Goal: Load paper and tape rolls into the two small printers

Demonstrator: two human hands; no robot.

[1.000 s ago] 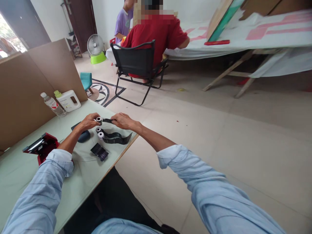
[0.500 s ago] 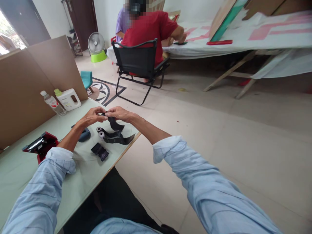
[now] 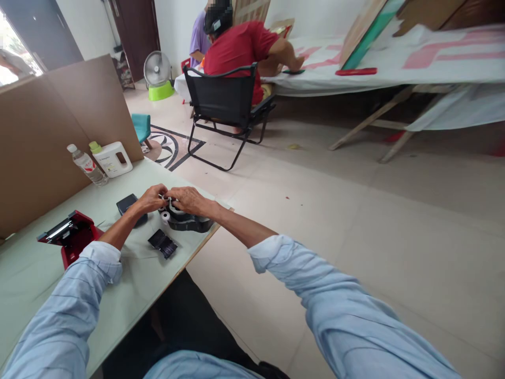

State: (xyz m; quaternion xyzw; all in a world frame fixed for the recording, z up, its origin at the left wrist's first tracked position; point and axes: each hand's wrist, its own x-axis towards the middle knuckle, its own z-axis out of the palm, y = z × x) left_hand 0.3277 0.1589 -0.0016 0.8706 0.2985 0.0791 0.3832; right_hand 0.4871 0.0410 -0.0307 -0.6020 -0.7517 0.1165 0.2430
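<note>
Both hands meet over the desk (image 3: 47, 273) near its far right edge. Left hand (image 3: 152, 198) and right hand (image 3: 189, 200) are fingertip to fingertip, pinched together on a small white spool (image 3: 165, 198) with black ribbon (image 3: 189, 223) on it; the exact grip on the spool is mostly hidden by the fingers. The ribbon trails down from the hands and lies in a loose curl on the desk just under the right hand, at the right edge. A second white spool (image 3: 164, 215) sits on the desk right below the hands, touching the ribbon.

Small black cartridge (image 3: 162, 243) lies flat on the desk, nearer than the hands, close to the right edge. Dark blue case (image 3: 127, 202) just beside the left wrist. Red open device (image 3: 69, 238) toward the left edge. Water bottle (image 3: 86, 165) and white jug (image 3: 111, 158) stand at the far edge against the cardboard panel (image 3: 47, 131).

A person in a red shirt (image 3: 236, 50) sits in a black folding chair (image 3: 224, 102) well away, at a covered table (image 3: 394, 58).
</note>
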